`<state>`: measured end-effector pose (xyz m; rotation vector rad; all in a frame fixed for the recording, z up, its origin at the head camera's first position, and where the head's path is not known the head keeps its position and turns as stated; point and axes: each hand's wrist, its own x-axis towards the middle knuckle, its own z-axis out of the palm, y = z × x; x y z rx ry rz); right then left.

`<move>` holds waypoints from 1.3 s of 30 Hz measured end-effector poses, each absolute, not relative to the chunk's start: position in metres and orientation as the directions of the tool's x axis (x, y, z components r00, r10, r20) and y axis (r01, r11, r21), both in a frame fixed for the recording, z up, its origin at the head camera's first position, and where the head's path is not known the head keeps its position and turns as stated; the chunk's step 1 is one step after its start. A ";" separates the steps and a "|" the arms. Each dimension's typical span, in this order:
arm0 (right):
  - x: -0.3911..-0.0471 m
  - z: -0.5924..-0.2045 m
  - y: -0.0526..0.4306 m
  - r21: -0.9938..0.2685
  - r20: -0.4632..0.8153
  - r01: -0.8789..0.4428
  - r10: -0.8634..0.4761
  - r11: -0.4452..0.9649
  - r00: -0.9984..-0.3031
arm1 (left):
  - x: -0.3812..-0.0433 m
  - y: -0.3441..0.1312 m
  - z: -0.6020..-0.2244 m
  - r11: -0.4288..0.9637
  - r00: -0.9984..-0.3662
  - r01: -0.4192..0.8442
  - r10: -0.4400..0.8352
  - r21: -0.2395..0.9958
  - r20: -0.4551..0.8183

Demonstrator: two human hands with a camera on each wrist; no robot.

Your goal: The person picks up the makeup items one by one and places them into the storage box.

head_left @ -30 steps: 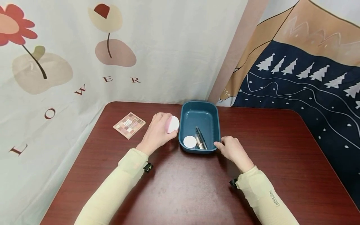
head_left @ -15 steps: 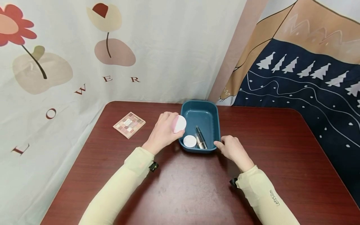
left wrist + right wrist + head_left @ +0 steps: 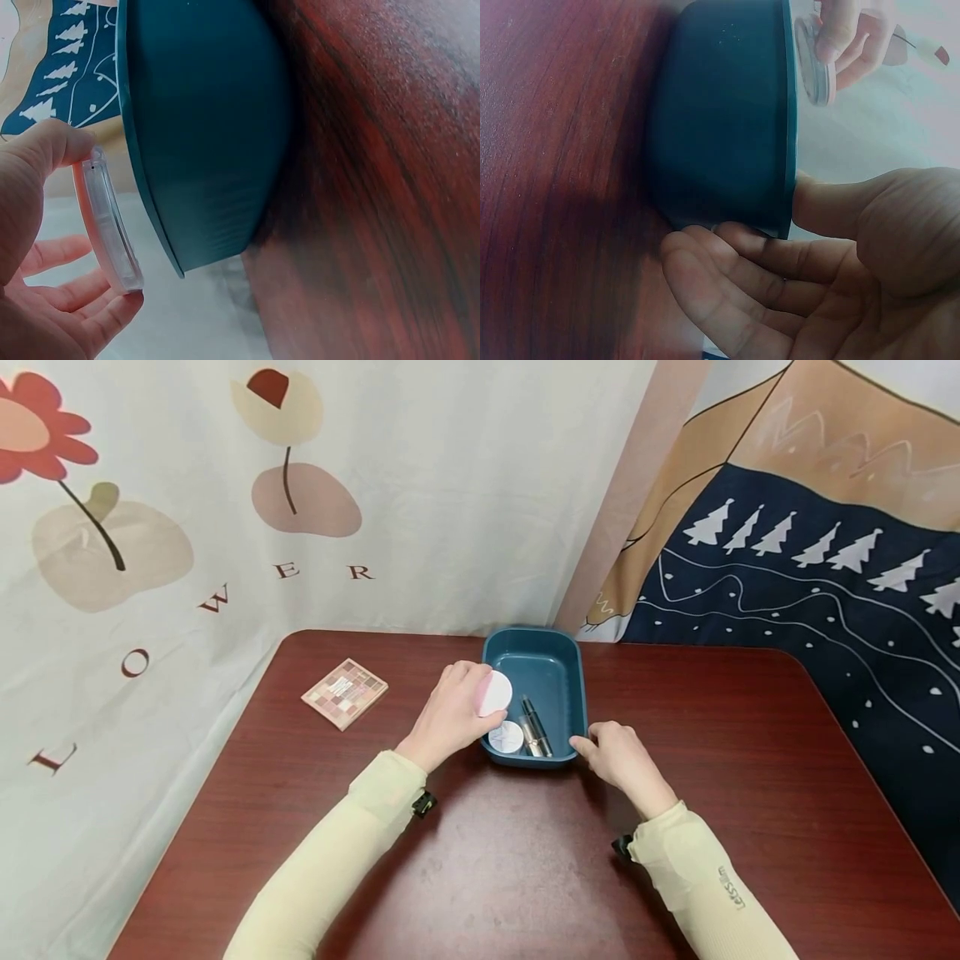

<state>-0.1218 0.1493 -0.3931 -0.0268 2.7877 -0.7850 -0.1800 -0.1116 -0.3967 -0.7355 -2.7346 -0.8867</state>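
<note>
My left hand point(image 3: 450, 708) pinches a round pink-and-white compact point(image 3: 496, 694) between thumb and fingers, above the left rim of a blue plastic bin point(image 3: 534, 672). In the left wrist view the compact point(image 3: 109, 225) is edge-on and tilted, with a clear side and a pink side, just off the bin wall point(image 3: 202, 135). My right hand point(image 3: 624, 762) grips the bin's near right corner. The right wrist view has its thumb on the rim and the fingers of this hand point(image 3: 802, 281) against the outer wall. Inside the bin lie a round white-topped case point(image 3: 506, 737), a gold-and-clear tube point(image 3: 529, 740) and a dark slim stick point(image 3: 536, 725).
An eyeshadow palette point(image 3: 345, 694) lies flat on the dark red wooden table point(image 3: 480, 860), to the left of the bin. Printed cloths point(image 3: 450, 510) hang behind the table's far edge, close behind the bin.
My left hand has carried the compact rightward, from beside the bin to over its left rim. The right hand, bin and palette have stayed put.
</note>
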 end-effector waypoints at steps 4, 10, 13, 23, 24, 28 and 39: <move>-0.121 -0.393 0.149 -0.516 -0.235 0.056 -0.079 0.855 -0.969 | -0.181 -0.108 -0.398 0.700 -0.858 0.514 0.416 0.495 0.302; -0.122 -0.394 0.150 -0.520 -0.239 0.059 -0.079 0.852 -0.968 | -0.185 -0.104 -0.400 0.709 -0.854 0.520 0.424 0.476 0.301; -0.122 -0.394 0.150 -0.523 -0.235 0.058 -0.078 0.850 -0.969 | -0.187 -0.102 -0.402 0.706 -0.847 0.531 0.437 0.469 0.301; -0.122 -0.395 0.150 -0.532 -0.235 0.067 -0.071 0.844 -0.969 | -0.193 -0.094 -0.404 0.692 -0.819 0.574 0.485 0.437 0.308; -0.122 -0.395 0.150 -0.532 -0.232 0.066 -0.070 0.844 -0.970 | -0.193 -0.093 -0.404 0.696 -0.820 0.572 0.486 0.435 0.302; -0.122 -0.395 0.150 -0.530 -0.227 0.064 -0.069 0.845 -0.971 | -0.194 -0.090 -0.405 0.702 -0.821 0.571 0.489 0.427 0.294; -0.123 -0.396 0.150 -0.528 -0.222 0.059 -0.070 0.847 -0.972 | -0.198 -0.085 -0.409 0.712 -0.818 0.575 0.508 0.404 0.269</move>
